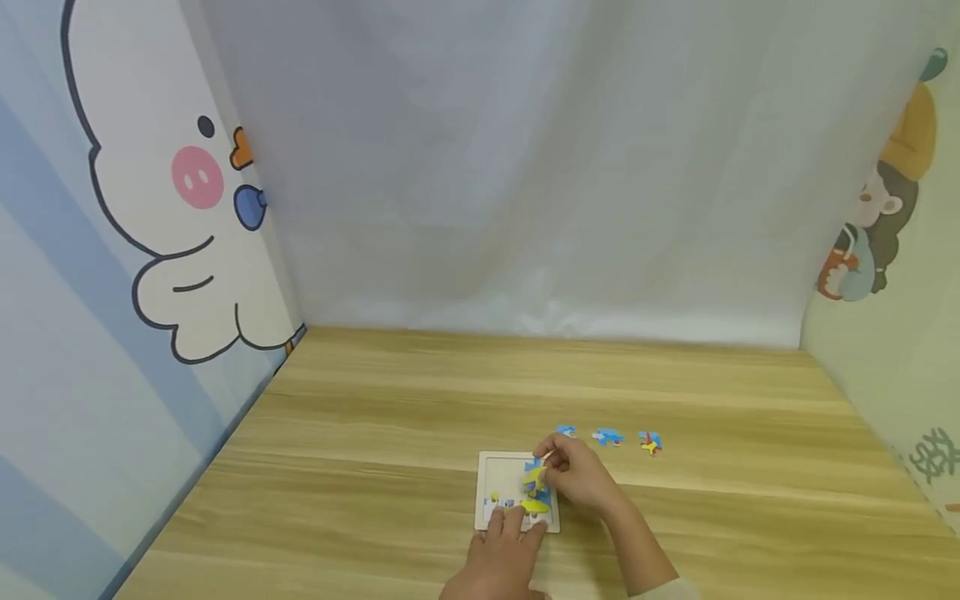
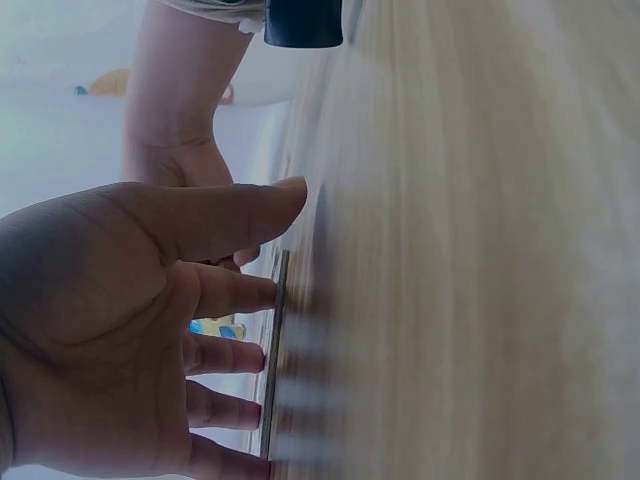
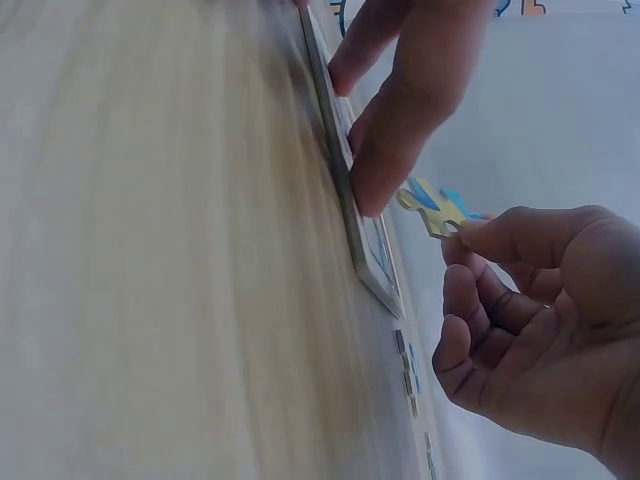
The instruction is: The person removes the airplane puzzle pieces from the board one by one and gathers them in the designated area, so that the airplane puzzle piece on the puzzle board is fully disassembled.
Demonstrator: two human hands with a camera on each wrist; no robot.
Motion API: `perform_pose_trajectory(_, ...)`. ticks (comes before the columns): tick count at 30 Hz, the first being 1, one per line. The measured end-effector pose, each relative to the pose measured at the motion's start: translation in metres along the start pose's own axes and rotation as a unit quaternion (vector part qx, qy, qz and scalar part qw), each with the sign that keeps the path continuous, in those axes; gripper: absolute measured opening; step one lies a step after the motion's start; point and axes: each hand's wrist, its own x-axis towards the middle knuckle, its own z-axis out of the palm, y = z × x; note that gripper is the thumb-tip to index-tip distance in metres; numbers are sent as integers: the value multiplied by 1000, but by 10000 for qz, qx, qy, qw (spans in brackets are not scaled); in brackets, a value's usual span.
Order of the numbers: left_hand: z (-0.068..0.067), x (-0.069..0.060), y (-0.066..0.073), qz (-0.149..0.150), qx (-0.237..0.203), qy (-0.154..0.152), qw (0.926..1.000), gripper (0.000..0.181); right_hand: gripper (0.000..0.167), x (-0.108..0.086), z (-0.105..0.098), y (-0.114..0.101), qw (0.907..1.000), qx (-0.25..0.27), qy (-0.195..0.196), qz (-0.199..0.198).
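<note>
Lightly, the right hand (image 1: 581, 477) pinches a yellow-and-blue puzzle piece (image 1: 534, 477) between thumb and forefinger, its other fingers curled loosely; the left hand (image 1: 501, 552) lies spread, fingers fairly straight, tips resting across the near rim of a pale square tray (image 1: 480, 492), thumb apart and gripping nothing. The held piece is raised above the right half of the tray, to the left of the right hand's fingertips and on the far side of the left hand, so the right hand is plainly the nearer. From the head view its longer direction seems to run near to far, though the outline is too small to be sure. Just below it, laid pieces (image 1: 535, 506) line the tray's near side, partly covered by the left fingers, while the tray's pale floor shows to the left and far left. The far and left rims stand free of both hands. Beyond the right hand, three loose pieces (image 1: 607, 437) form a row on the wooden table (image 1: 360, 467), whose surface stretches far to a pale curtain (image 1: 510, 183).
</note>
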Motion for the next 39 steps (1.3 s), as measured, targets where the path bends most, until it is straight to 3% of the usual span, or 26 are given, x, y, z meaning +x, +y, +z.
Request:
perform_pose_trajectory(5, -3, -4, -5, 96, -73, 131, 9998, 76, 20, -7, -6, 5, 9996, -182, 142, 174)
perform_pose_trajectory(12, -6, -7, -4, 46, -125, 308, 9994, 77, 20, -17, -21, 13, 9996, 53, 232, 170)
perform_pose_trajectory(22, 0, -3, 8, 129, 477, 359, 9981, 68, 21, -20, -33, 21, 9992, -93, 277, 260)
perform_pose_trajectory(32, 1, 1, 16, 187, 538, 322, 9979, 70, 20, -24, -48, 26, 9985, 95, 319, 426)
perform_pose_trajectory(39, 10, 2, 19, 159, 848, 440, 9953, 45, 23, -27, -58, 29, 9978, 181, 410, 497)
